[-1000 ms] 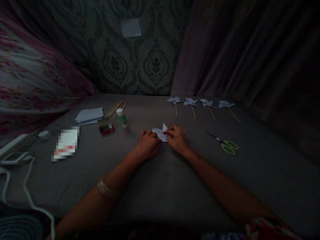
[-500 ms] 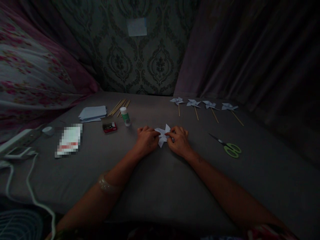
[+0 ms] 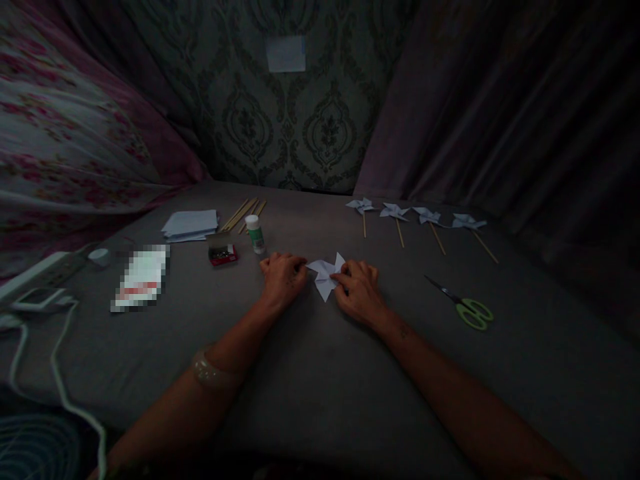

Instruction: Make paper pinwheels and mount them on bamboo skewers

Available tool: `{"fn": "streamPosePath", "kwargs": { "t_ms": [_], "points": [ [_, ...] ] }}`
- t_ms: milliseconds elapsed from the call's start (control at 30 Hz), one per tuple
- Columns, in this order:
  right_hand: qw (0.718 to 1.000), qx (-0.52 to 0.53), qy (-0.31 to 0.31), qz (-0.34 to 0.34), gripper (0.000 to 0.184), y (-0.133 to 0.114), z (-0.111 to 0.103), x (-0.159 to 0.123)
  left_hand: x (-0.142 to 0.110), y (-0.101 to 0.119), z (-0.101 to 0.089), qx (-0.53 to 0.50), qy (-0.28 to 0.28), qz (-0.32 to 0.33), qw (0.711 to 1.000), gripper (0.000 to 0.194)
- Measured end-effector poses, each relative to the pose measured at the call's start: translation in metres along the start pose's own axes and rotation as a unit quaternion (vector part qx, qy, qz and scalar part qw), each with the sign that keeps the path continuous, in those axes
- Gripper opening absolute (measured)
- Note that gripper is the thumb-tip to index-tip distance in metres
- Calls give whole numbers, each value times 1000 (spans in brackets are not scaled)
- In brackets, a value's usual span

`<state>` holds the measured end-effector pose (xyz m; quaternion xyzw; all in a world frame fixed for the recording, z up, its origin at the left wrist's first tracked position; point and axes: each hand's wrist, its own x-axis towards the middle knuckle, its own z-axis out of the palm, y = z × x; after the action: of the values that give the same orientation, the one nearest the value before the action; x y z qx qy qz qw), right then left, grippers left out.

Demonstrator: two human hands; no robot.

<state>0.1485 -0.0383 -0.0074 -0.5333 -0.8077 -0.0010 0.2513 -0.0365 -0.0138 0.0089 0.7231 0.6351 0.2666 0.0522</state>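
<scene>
A white folded-paper pinwheel (image 3: 325, 283) lies on the grey cloth between my hands, its points spread out. My right hand (image 3: 361, 291) pinches its right side near the middle, thumb and fingertips pressed to the paper. To the left, my left hand (image 3: 283, 283) has its fingers curled and drawn together. Its fingertips are right beside the pinwheel's left point; whether they touch it, or hold something small, I cannot make out. No stick shows on this pinwheel.
Several finished pinwheels on sticks (image 3: 395, 212) lie at the back right, with green-handled scissors (image 3: 473, 312) nearer. Left of my hands are a glue bottle (image 3: 255, 235), an open small red box (image 3: 223, 255), wooden sticks (image 3: 240, 215), a paper stack (image 3: 191, 227) and a power strip (image 3: 35, 275).
My left hand has moved left, off the middle of the pinwheel, so more of the paper shows. My right hand still pinches it. The whole view has shifted slightly.
</scene>
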Motion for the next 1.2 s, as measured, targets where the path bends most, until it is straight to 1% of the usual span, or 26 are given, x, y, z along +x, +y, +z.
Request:
{"fn": "streamPosePath", "kwargs": {
  "t_ms": [367, 667, 833, 933, 1000, 1100, 1200],
  "points": [
    [999, 22, -41, 27, 30, 2, -1, 4, 1, -5, 3, -5, -16, -5, 1000, 30],
    [998, -15, -60, -29, 36, 5, -1, 5, 5, -4, 2, -15, -32, -17, 999, 29],
    [998, -17, -60, -31, 38, 5, 1, 5, 12, -2, 5, -22, -28, 0, 999, 32],
    [999, 11, -36, -21, 37, 6, 5, 3, 15, 0, 10, -30, -42, 21, 998, 35],
    [999, 51, -7, 3, 35, 9, 7, 2, 17, -1, 13, -36, -51, 35, 997, 35],
    [990, 109, 64, 64, 32, 14, 9, 4, 17, -1, 17, -27, -65, 45, 997, 34],
    [973, 139, 134, 123, 31, 21, 10, 8, 17, -1, 16, -9, -80, 42, 996, 33]
  ]
}}
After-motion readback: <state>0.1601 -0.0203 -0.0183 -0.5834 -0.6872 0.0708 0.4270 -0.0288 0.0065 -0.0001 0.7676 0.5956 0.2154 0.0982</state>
